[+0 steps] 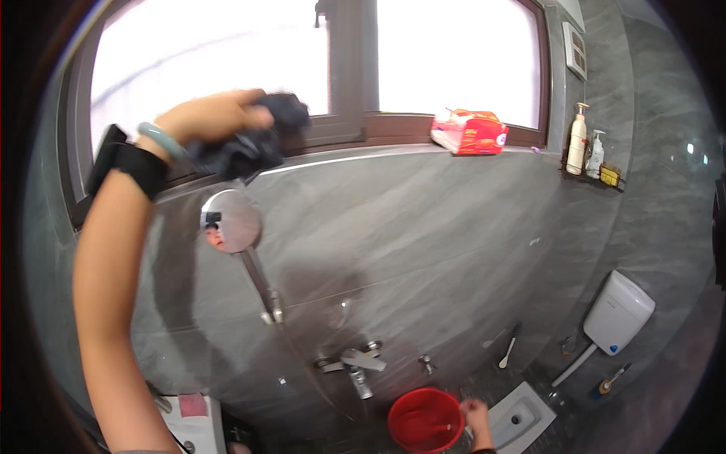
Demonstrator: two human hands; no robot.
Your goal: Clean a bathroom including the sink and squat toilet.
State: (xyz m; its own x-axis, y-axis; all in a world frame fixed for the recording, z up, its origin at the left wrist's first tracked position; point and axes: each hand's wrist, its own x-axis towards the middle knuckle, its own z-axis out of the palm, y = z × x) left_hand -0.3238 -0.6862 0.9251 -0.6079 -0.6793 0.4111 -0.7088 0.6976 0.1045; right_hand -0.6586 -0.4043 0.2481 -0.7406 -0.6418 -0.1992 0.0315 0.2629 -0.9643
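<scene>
My left hand (215, 115) is raised at the upper left, fingers closed on a crumpled dark cloth (246, 153). The cloth bunches below and beyond the fingers, against the lower window frame (333, 130); hand and cloth are slightly blurred. A pale bangle and a black strap circle that wrist. Low in the view, my right hand (476, 415) has curled fingers beside the rim of a red bucket (425, 421). Whether they grip the rim or something small is not clear. Just under the cloth hangs a round chrome shower head (231, 222) on its wall holder.
A red tissue pack (470, 132) lies on the sill. Bottles (577, 142) stand on a corner shelf at right. Below are a chrome mixer tap (358, 365), a white cistern (618, 312), a squat toilet (520, 421) and, at lower left, a white basin (204, 431) with a pink cloth.
</scene>
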